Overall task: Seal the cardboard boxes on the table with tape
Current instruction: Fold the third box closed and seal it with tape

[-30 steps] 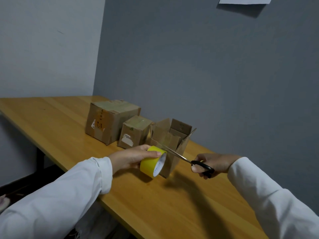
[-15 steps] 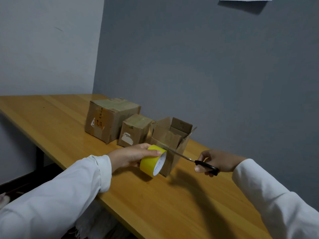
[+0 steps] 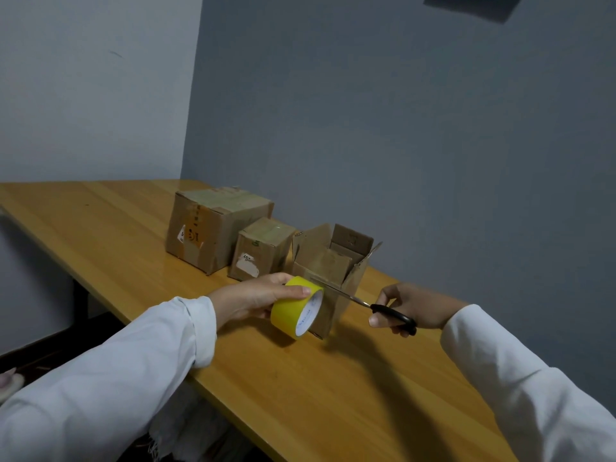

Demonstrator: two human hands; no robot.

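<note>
A: Where is the roll held, relative to the scissors?

B: The roll is held in the left grip, fingers curled over its yellow rim, just in front of the open box. The scissors are held in the right grip, fingers closed through the black handles.

A: And the blades?

B: The blades are pointed leftward and a little up toward the roll, with their long axis laid across the front of the open box. The tips are seen close by the roll's top edge; whether any strip is caught between them cannot be told.

A: Where are the other boxes?

B: A big box and a small box are stood closed on the bench, to the left of the open one, whose flaps are still raised. A cut is judged likely to be made beside the roll
</note>
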